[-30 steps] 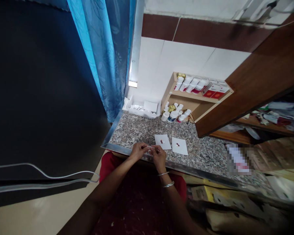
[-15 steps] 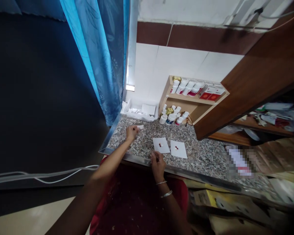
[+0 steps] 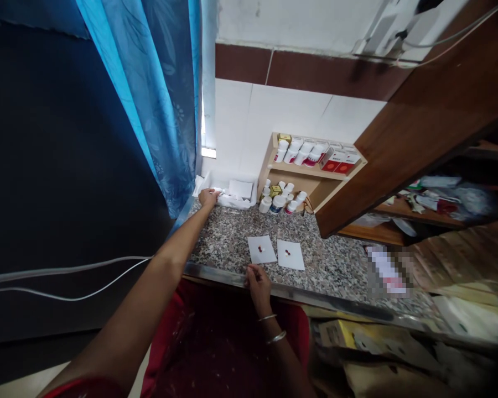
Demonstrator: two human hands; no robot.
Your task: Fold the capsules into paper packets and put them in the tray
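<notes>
My left hand (image 3: 209, 196) is at the left end of a white plastic tray (image 3: 254, 193), its fingers closed at the white packets (image 3: 222, 198) inside; what they pinch is too small to make out. In the tray also lies a stack of white paper (image 3: 240, 189). My right hand (image 3: 258, 282), with bangles on the wrist, rests at the counter's front edge, fingers curled together; anything in them is hidden. Just beyond it, two white paper squares lie side by side, the left one (image 3: 268, 243) and the right one (image 3: 295, 260), each with a few small red-brown and white pills.
A wooden shelf (image 3: 299, 168) with white bottles and red-white boxes stands against the tiled wall. More bottles (image 3: 278, 203) stand in its lower part. A blue curtain (image 3: 149, 99) hangs at the left. Brown packets (image 3: 452, 262) lie at the right of the granite counter (image 3: 219, 237).
My left hand has moved away from me to the tray, and the small white piece it held over the counter no longer shows separately. My right hand stays near the front edge.
</notes>
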